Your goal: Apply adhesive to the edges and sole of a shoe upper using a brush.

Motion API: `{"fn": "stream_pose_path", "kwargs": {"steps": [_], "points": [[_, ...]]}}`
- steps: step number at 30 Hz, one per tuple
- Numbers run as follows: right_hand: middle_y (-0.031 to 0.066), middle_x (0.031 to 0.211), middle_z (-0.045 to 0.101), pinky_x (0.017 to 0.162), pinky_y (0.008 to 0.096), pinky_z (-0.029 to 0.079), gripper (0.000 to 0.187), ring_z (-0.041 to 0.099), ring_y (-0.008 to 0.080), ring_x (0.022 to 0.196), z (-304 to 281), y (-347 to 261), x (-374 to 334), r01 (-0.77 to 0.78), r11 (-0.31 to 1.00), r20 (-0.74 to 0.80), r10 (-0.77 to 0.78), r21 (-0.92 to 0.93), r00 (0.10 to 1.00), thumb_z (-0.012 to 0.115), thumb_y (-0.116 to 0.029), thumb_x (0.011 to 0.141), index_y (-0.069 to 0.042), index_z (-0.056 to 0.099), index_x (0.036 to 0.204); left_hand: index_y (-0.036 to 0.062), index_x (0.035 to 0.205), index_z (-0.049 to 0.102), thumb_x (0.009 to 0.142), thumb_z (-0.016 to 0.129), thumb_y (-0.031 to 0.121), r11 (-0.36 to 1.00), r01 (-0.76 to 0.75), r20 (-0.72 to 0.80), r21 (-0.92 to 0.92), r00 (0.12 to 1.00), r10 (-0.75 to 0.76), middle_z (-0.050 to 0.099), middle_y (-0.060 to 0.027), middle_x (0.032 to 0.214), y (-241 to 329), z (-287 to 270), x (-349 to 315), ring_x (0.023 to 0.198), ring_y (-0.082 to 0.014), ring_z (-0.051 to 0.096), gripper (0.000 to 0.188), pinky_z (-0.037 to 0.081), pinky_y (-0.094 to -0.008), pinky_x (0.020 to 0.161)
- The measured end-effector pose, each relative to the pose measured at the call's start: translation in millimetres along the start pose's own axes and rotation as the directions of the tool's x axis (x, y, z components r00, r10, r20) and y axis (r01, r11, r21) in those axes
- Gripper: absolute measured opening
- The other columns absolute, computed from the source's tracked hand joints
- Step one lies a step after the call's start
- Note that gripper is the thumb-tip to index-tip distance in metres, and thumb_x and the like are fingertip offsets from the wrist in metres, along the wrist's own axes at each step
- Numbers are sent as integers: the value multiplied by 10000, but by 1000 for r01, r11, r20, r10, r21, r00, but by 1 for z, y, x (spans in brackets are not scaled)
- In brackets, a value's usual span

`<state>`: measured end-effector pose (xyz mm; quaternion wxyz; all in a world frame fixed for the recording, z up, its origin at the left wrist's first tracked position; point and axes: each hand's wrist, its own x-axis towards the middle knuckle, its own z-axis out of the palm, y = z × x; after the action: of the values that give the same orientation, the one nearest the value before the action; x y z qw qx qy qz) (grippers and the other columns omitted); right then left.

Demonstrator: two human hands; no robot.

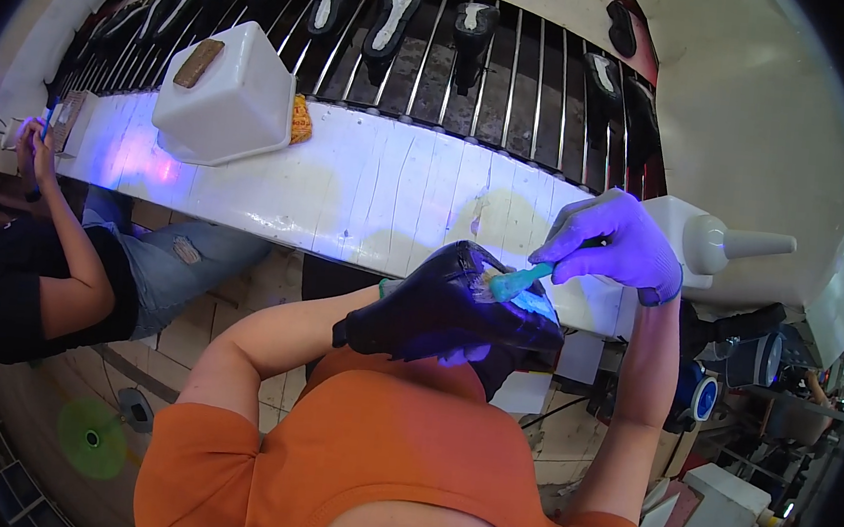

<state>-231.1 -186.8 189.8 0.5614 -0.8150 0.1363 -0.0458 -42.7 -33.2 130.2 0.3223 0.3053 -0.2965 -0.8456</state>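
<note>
In front of my chest I hold a black shoe upper (pixel 407 314), tilted, its underside turned up and partly pale and glowing bluish-white. My left hand (pixel 464 355) is closed around it from beneath; a few gloved fingertips show below its edge and the rest is hidden. My right hand (pixel 620 243), in a glove that looks violet under the light, pinches a brush (pixel 519 283) with a teal handle. Its bristles rest on the upturned underside of the shoe upper.
Past a white bench (pixel 347 202), black shoe uppers (pixel 395 22) lie on a roller conveyor (pixel 518 81). A white container (pixel 220 105) bears a brown block (pixel 199 63). At right lies a white nozzle bottle (pixel 710 244). A co-worker (pixel 60 272) sits at left, near a green fan (pixel 93 437).
</note>
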Motion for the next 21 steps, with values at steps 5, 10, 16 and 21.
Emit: {"fn": "stream_pose_path", "kwargs": {"steps": [5,10,16,21], "points": [[107,782,716,620,274,520,276,678,161,689,-2,1,3,25,1000,17,-25,-6,1000,827,-22,645,-1,746,908,22,945,634,882,701,266,998,34,88,-47,996,-30,591,-83,616,-4,-3,-2,482,-127,571,261,420,-247,406],[68,787,710,630,267,496,232,665,136,704,-7,-6,3,-29,999,106,34,-43,994,790,-30,711,-27,750,940,12,1014,611,921,644,255,980,66,212,-187,977,-26,599,-106,640,-23,-14,4,499,-153,579,262,427,-257,410],[91,782,705,630,270,501,225,661,141,689,-17,-5,-8,-91,996,190,91,-6,978,771,-6,717,-6,747,940,0,1096,584,966,576,242,933,120,346,-338,938,5,608,-134,670,-49,-35,12,518,-184,588,275,435,-268,415],[92,758,692,606,235,471,218,625,121,641,-15,18,-30,30,993,-234,-3,114,972,740,-46,727,24,739,934,19,1169,554,1013,467,315,802,-367,99,471,926,365,643,-164,771,-6,-11,19,525,-236,609,346,471,-323,429]]}}
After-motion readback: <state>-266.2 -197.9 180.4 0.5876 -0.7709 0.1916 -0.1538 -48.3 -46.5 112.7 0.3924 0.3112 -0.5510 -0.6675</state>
